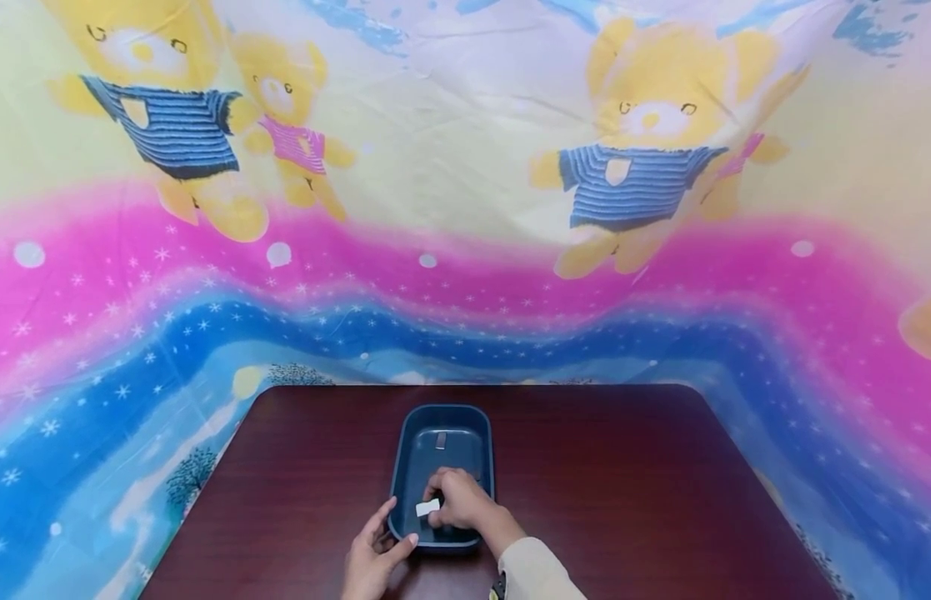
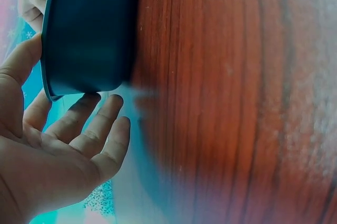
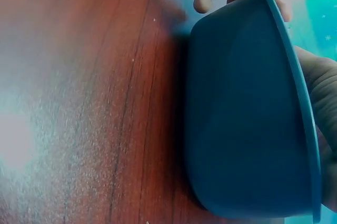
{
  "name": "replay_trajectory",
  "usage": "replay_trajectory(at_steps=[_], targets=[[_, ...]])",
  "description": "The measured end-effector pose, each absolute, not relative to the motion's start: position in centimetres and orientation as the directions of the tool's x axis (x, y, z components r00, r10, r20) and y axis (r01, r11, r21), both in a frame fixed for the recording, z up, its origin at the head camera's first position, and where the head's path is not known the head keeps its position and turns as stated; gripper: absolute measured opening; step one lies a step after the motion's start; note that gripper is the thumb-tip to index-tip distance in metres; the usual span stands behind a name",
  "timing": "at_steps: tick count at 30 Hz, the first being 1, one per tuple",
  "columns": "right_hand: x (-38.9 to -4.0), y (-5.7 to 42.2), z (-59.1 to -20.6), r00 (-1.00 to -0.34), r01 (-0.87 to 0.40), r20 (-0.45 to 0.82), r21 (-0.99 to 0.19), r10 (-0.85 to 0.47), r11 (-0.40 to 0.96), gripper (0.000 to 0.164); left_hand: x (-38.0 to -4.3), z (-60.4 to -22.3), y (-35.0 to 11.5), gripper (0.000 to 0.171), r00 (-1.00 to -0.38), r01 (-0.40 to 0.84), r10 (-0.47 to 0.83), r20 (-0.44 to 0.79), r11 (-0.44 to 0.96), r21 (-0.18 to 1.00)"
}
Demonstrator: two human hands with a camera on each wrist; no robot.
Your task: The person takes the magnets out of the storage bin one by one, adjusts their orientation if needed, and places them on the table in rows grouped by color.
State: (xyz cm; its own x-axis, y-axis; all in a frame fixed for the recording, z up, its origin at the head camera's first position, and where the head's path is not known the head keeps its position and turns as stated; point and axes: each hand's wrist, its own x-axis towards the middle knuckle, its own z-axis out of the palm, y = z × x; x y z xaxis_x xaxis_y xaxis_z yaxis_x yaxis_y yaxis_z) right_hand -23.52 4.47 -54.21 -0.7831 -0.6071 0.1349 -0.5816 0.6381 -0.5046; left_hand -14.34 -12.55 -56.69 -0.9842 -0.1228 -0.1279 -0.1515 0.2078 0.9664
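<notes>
While the left hand point(image 1: 372, 557) rests fingers straight against the blue tub point(image 1: 405, 467) on the dark wood table point(image 1: 623, 492), the right hand point(image 1: 457, 498) pinches a white slip point(image 1: 427, 507); bear-print sheet point(image 1: 465, 208) hangs behind.

The dark blue plastic tub point(image 1: 405, 467) is a long box with rounded corners and a thin rim that turns outward. It stands upright with its open side up, near the front edge of the dark wooden table point(image 1: 623, 483), about in the middle of it. The small white piece point(image 1: 427, 507) is flat and rectangular, and it is over the near end of the tub
</notes>
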Motion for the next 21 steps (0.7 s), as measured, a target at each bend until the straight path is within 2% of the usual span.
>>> replay_trajectory(at_steps=[6, 16, 21], targets=[[-22.7, 5.5, -53.0, -0.762, -0.621, 0.192, -0.487, -0.619, 0.614, 0.02, -14.4, -56.9, -12.5, 0.073, -0.984, -0.145, -0.127, -0.122, 0.187, 0.972], [-23.0, 9.1, -52.7, -0.831, -0.513, 0.219, -0.658, -0.512, 0.551, 0.018, -14.1, -56.8, -12.2, 0.072, -0.98, -0.141, -0.163, -0.116, 0.153, 0.978], [-23.5, 10.9, -52.6, -0.853, -0.487, 0.227, -0.671, -0.47, 0.559, 0.016, -14.3, -56.8, -12.1, 0.074, -0.974, -0.173, -0.176, -0.144, 0.163, 0.971]])
